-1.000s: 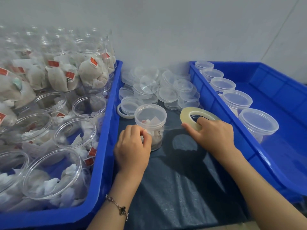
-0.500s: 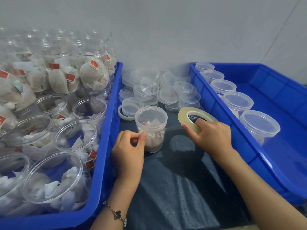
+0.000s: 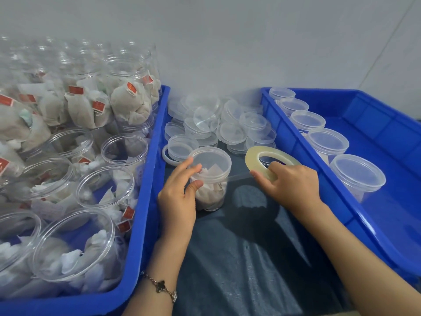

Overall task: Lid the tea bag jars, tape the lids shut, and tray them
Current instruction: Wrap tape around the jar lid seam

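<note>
A clear jar of tea bags (image 3: 211, 179) with a translucent lid on stands on the dark cloth between two blue bins. My left hand (image 3: 178, 192) holds its left side, fingers at the lid's rim and thumb on the wall. My right hand (image 3: 289, 181) grips a yellowish tape roll (image 3: 264, 156) just right of the jar. A thin strip of clear tape (image 3: 239, 176) runs from the roll to the jar under the lid.
The left blue bin (image 3: 145, 201) holds several open jars of tea bags. The right blue tray (image 3: 341, 201) holds a row of several lidded jars (image 3: 357, 176). A heap of loose lids (image 3: 218, 126) lies behind the jar, against the wall.
My left hand has slid from the jar's front to its left side, fingers reaching up to the lid rim. The tape strip stays stretched from the roll in my right hand.
</note>
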`<state>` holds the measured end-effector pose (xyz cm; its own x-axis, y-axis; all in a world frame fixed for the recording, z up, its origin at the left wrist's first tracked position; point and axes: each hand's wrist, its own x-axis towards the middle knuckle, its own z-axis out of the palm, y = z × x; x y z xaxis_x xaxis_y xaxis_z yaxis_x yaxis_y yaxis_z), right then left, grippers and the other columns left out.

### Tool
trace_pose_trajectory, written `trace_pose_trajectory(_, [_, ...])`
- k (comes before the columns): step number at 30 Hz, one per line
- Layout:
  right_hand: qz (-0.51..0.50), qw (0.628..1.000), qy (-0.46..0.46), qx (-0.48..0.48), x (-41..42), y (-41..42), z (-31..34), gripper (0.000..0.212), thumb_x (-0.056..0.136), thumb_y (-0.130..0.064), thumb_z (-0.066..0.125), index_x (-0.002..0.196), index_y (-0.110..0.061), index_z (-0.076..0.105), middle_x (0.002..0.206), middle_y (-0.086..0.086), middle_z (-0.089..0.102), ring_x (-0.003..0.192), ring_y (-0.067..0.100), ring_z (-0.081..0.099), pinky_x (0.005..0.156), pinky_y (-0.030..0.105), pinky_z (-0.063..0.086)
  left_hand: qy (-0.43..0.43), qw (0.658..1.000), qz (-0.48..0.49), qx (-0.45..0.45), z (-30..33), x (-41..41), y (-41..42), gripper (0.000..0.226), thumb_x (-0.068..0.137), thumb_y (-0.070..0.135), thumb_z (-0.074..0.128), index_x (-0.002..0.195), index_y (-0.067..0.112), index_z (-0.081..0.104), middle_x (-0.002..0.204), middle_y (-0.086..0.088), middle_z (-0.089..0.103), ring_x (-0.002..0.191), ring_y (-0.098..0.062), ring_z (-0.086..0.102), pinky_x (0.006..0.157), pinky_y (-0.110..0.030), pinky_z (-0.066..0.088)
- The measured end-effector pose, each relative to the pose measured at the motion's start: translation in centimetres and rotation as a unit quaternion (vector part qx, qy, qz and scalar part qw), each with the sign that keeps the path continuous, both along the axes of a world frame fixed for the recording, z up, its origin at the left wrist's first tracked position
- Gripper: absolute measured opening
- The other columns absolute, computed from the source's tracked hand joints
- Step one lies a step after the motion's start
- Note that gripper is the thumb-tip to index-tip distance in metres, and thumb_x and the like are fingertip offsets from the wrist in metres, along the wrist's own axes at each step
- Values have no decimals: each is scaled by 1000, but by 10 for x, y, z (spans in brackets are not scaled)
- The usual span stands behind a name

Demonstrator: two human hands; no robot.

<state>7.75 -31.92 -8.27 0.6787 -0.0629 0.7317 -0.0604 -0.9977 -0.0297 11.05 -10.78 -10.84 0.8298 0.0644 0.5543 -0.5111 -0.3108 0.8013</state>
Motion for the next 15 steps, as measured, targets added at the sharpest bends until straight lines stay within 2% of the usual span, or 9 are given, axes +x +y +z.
trace_pose_trajectory(4, [-1, 1000, 9, 7, -3, 2, 0, 59, 78, -57, 44, 42, -10, 47, 33, 4, 35, 30, 25, 36, 36, 22, 27, 48, 995, -23, -80, 2, -3, -2, 39, 87, -11, 53, 107, 20, 65, 121, 3, 59, 108, 15, 50, 94, -7, 39])
trace_pose_trajectory(6, [-1, 1000, 2, 17, -5, 6, 1, 58, 78, -55, 45, 41, -11, 43, 35, 2, 27, 30, 23, 30, 35, 23, 26, 70, 992, -9, -101, 6, -3, -3, 42, 91, -10, 45, 107, 24, 63, 122, 6, 58, 113, 8, 51, 97, -10, 37])
trace_pose_trajectory(9, [12, 999, -5, 32, -7, 9, 4, 56, 77, -54, 46, 41, -11, 40, 39, 0, 20, 32, 22, 26, 34, 23, 26, 84, 992, 46, -78, 9, -5, -9, 36, 95, 3, 45, 127, 17, 56, 129, 12, 49, 126, -5, 44, 106, -19, 32])
trace_pose_trajectory(10, [16, 999, 0, 35, -8, 9, 4, 57, 78, -54, 45, 41, -11, 41, 37, 2, 23, 31, 24, 29, 34, 24, 27, 64, 995, 55, -46, 11, -7, -11, 36, 95, 12, 47, 131, 14, 53, 132, 12, 46, 130, -7, 39, 109, -25, 29])
trace_pose_trajectory(12, [7, 999, 33, 34, -10, 7, 4, 62, 78, -60, 43, 44, -9, 47, 35, 6, 35, 32, 29, 38, 36, 25, 28, -10, 994, 35, 105, 14, -10, -15, 44, 93, 32, 47, 133, 14, 51, 138, 6, 45, 134, -14, 33, 111, -37, 25])
trace_pose_trajectory(14, [-31, 992, 120, 26, -11, 4, 6, 69, 74, -74, 34, 59, -11, 56, 46, 5, 51, 45, 29, 49, 43, 27, 30, -40, 959, 24, 278, 17, -11, -19, 50, 89, 48, 48, 132, 22, 54, 141, 3, 47, 132, -22, 39, 106, -44, 26])
trace_pose_trajectory(15, [-41, 986, 162, 24, -12, 3, 7, 69, 69, -79, 29, 67, -15, 57, 54, 2, 56, 52, 26, 51, 46, 27, 30, -32, 945, 27, 323, 19, -10, -19, 49, 86, 49, 53, 128, 25, 57, 139, 3, 50, 125, -25, 45, 100, -46, 30])
